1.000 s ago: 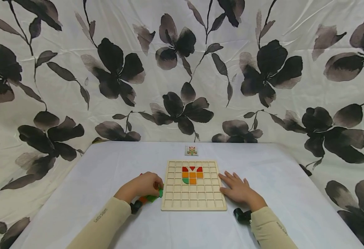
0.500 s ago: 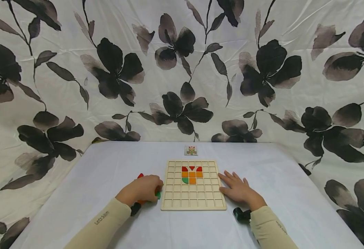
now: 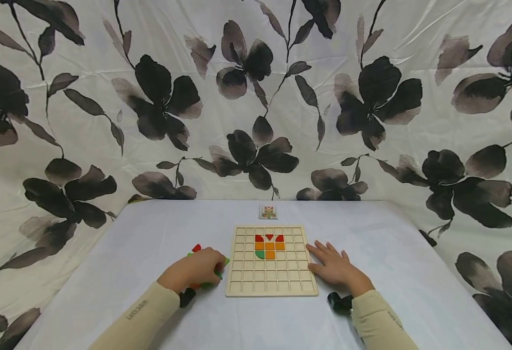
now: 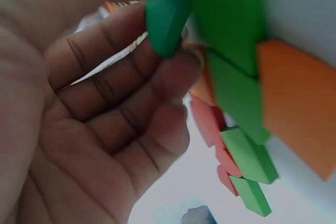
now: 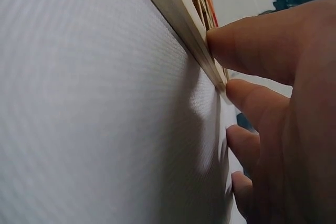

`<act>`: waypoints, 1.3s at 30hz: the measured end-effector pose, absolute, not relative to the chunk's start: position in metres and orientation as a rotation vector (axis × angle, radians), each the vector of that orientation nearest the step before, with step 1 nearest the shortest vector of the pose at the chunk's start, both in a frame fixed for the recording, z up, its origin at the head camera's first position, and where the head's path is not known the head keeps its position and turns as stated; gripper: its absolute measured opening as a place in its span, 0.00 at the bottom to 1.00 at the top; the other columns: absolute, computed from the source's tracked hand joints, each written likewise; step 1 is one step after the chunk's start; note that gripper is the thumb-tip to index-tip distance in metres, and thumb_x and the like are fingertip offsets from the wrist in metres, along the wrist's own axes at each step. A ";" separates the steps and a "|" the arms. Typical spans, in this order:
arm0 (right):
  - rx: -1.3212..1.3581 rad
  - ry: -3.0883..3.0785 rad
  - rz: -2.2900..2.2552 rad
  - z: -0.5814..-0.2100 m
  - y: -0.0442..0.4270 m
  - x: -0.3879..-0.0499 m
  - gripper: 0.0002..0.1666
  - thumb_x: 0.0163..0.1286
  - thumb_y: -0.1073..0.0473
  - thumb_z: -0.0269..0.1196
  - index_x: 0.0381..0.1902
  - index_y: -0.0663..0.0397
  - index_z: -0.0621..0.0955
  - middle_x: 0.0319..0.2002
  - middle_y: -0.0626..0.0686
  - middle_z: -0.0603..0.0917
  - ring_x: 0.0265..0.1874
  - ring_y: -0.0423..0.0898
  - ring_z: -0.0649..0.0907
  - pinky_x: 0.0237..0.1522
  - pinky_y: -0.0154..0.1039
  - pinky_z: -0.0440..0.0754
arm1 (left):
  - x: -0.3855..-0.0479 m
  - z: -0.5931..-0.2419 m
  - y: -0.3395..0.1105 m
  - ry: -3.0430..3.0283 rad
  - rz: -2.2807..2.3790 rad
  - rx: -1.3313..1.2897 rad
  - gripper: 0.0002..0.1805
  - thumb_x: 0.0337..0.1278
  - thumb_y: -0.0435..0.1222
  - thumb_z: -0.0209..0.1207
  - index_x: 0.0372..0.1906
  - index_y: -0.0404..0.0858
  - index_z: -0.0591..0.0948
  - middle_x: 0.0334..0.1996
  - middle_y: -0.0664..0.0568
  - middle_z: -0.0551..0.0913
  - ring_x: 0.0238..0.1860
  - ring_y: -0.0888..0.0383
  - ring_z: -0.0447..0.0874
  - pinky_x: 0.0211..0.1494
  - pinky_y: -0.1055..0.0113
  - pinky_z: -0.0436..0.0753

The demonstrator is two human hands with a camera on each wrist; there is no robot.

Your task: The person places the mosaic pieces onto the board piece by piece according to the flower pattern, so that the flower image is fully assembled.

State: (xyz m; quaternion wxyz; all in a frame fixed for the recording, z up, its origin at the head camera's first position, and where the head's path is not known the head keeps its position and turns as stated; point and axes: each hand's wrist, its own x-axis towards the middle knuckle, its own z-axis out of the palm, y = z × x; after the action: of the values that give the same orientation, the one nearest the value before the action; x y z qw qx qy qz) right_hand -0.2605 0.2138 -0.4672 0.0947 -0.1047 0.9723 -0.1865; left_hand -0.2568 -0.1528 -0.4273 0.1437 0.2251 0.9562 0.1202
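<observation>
The left hand [image 3: 198,267] pinches a dark-green rounded tile [image 4: 166,24] (probably light, stiff; best held by edges); right hand [image 3: 335,266], fingers apart, touches a pale wooden gridded board [image 3: 272,270].

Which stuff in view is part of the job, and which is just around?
Part of the job:
wooden grid board, edge touched by the right hand
dark green piece, pinched by the left hand
coloured pieces set on the board
loose pieces left of it
picture card, probably the reference

Just around:
floral backdrop
white tabletop
</observation>
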 end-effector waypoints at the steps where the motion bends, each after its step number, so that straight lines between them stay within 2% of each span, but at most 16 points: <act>1: -0.310 2.881 -0.553 -0.467 0.213 -0.260 0.36 0.71 0.43 0.52 0.74 0.43 0.61 0.76 0.56 0.57 0.75 0.65 0.52 0.67 0.74 0.42 | -0.258 -0.425 -0.154 2.748 0.375 0.649 0.08 0.49 0.33 0.68 0.25 0.46 0.80 0.24 0.60 0.76 0.29 0.61 0.72 0.34 0.67 0.74; 5: -0.304 2.873 -0.554 -0.466 0.213 -0.260 0.36 0.71 0.42 0.52 0.74 0.43 0.61 0.76 0.57 0.56 0.75 0.65 0.51 0.67 0.74 0.42 | -0.267 -0.411 -0.150 2.720 0.465 0.642 0.05 0.54 0.30 0.65 0.28 0.43 0.84 0.27 0.58 0.81 0.30 0.62 0.76 0.37 0.66 0.78; 11: -0.298 2.872 -0.560 -0.467 0.214 -0.260 0.36 0.72 0.43 0.52 0.74 0.43 0.61 0.76 0.57 0.56 0.75 0.65 0.51 0.67 0.73 0.41 | -0.288 -0.395 -0.117 2.689 0.531 0.694 0.08 0.58 0.28 0.60 0.35 0.43 0.88 0.35 0.58 0.84 0.34 0.61 0.77 0.45 0.65 0.80; 23: -0.287 2.875 -0.558 -0.470 0.215 -0.261 0.36 0.71 0.43 0.53 0.74 0.42 0.62 0.76 0.56 0.57 0.75 0.64 0.52 0.67 0.73 0.42 | -0.318 -0.408 -0.045 2.660 0.481 0.944 0.11 0.60 0.27 0.58 0.38 0.42 0.88 0.38 0.57 0.85 0.37 0.64 0.79 0.45 0.70 0.80; 32: -0.317 2.886 -0.575 -0.470 0.217 -0.262 0.35 0.72 0.43 0.52 0.74 0.42 0.62 0.76 0.56 0.57 0.75 0.65 0.52 0.67 0.74 0.42 | -0.324 -0.415 -0.008 2.675 0.278 1.026 0.14 0.62 0.26 0.56 0.36 0.46 0.88 0.37 0.60 0.85 0.41 0.66 0.80 0.48 0.71 0.80; 39: -0.324 2.892 -0.571 -0.470 0.217 -0.262 0.35 0.71 0.42 0.52 0.74 0.42 0.62 0.76 0.56 0.57 0.75 0.64 0.53 0.67 0.74 0.42 | -0.324 -0.418 0.008 2.690 0.028 1.126 0.12 0.64 0.30 0.57 0.31 0.47 0.87 0.33 0.61 0.84 0.36 0.66 0.80 0.41 0.72 0.80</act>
State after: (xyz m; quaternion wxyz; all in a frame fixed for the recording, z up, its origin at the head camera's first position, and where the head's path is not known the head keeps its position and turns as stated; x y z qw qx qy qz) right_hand -0.2618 0.2172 -0.4701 0.0878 -0.1089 0.9714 -0.1919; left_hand -0.3237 0.0079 -0.4181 0.1122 0.3835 0.9166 0.0096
